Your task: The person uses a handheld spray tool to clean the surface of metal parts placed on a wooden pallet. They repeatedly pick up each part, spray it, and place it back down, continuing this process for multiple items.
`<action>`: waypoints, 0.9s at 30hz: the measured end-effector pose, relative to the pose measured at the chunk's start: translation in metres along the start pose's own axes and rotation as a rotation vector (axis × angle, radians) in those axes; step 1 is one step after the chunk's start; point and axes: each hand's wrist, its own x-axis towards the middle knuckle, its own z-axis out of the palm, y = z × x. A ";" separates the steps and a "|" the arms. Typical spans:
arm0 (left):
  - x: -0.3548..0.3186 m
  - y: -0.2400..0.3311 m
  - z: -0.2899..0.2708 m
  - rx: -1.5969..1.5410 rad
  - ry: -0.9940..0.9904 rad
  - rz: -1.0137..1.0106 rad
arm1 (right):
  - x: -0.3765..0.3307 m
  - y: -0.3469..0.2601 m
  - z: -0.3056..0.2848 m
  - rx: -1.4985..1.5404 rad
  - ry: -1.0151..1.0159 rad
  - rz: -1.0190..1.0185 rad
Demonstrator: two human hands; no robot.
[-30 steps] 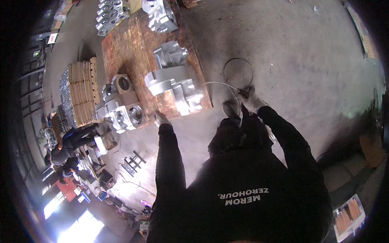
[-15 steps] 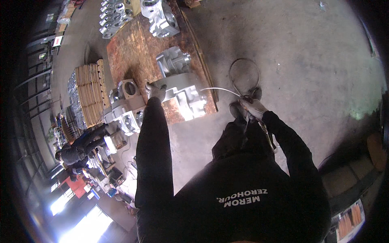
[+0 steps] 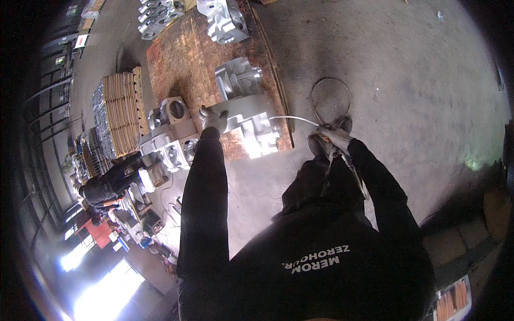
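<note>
- We see the large grey metal casting (image 3: 250, 106) on the worn brown counter (image 3: 184, 59), close to the corner nearest the person.
- At its left side, we find the left hand (image 3: 214, 119), gloved, thumb and fingers spread wide; whether it bears on the metal, we cannot tell.
- The right hand (image 3: 337, 138), also gloved and out past the counter's right edge, is closed around a slim tool; its pale curved tube (image 3: 297, 117) reaches to the casting's right side, though we cannot make out whether the tip touches.
- Below that hand, we note a dark hose loop (image 3: 350, 96) on the concrete floor (image 3: 407, 80), beside the person's shoes (image 3: 317, 145).
- Left of the left hand, we see a second casting (image 3: 171, 131) with round openings, and another casting (image 3: 225, 24) at the counter's far end.
- Farther left, we spot a stack of brown sheets (image 3: 122, 101) and a co-worker (image 3: 110, 184) in dark clothing, bent near a red panel (image 3: 99, 232).
</note>
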 end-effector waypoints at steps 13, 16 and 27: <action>0.006 -0.002 0.003 0.036 -0.064 -0.046 | -0.048 -0.038 -0.028 -0.089 0.110 0.031; 0.018 -0.015 0.005 0.044 -0.150 -0.093 | -0.041 -0.033 -0.037 -0.259 0.123 0.023; 0.009 0.001 -0.006 0.038 -0.238 -0.123 | 0.014 -0.077 -0.024 -0.145 0.236 -0.081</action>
